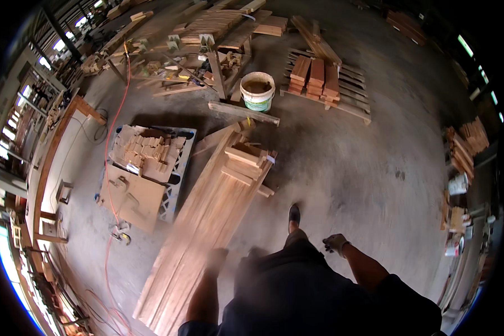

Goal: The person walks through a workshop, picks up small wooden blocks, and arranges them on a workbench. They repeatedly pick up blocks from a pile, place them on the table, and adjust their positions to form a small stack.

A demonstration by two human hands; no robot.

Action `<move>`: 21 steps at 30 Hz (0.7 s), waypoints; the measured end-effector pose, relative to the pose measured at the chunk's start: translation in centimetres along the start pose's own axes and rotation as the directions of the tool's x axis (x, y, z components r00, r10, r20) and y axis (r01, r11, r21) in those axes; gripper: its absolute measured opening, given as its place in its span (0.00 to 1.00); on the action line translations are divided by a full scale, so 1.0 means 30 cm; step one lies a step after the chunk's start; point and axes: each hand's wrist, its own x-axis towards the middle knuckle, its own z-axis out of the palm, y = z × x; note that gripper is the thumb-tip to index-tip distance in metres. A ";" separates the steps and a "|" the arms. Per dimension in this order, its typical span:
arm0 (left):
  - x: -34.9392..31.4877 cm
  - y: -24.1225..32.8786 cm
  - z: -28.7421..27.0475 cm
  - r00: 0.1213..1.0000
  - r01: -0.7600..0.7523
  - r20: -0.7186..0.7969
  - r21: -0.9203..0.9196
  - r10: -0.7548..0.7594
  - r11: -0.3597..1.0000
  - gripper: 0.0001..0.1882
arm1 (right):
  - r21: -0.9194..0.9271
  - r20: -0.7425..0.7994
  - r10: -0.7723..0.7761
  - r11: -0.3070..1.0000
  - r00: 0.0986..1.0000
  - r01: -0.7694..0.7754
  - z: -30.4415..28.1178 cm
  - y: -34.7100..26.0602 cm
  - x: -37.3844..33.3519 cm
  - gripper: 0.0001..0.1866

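My left hand (pixel 216 259) is smeared by motion beside the right edge of a long stack of wooden boards (pixel 199 224). Its fingers cannot be made out, nor whether it touches the boards. Out to the right, above the concrete floor, my right hand (pixel 336 243) wears a greyish glove. Its fingers are loosely bent and a little apart, and I see nothing held in them. Short wooden pieces (pixel 244 159) lie across the far end of the board stack.
Left of the boards, a blue-grey pallet (pixel 176 190) carries small wood pieces (pixel 148 147) and a brown sheet (pixel 133 196). An orange hose (pixel 107 168) runs along the floor. Ahead stand a white bucket (pixel 257 101) and a wooden pallet (pixel 350 101) with reddish boards (pixel 316 78).
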 end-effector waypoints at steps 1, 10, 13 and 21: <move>-0.014 0.029 0.023 0.982 0.182 0.061 -0.088 -0.177 0.979 0.10 | -0.074 0.028 -0.026 0.997 0.999 0.028 -0.060 -0.078 0.071 0.16; -0.287 0.513 0.338 0.840 0.530 0.228 -0.153 -0.492 0.834 0.20 | -0.325 -0.020 -0.135 0.938 0.991 0.121 -0.427 -0.715 0.360 0.13; -0.225 0.594 0.368 0.831 0.537 0.206 -0.059 -0.516 0.842 0.16 | -0.437 -0.070 -0.213 0.885 0.974 0.162 -0.456 -0.873 0.393 0.14; -0.083 0.574 0.490 0.907 0.420 0.045 -0.187 -0.419 0.888 0.13 | -0.503 0.124 -0.183 0.836 0.975 0.220 -0.275 -0.986 0.501 0.16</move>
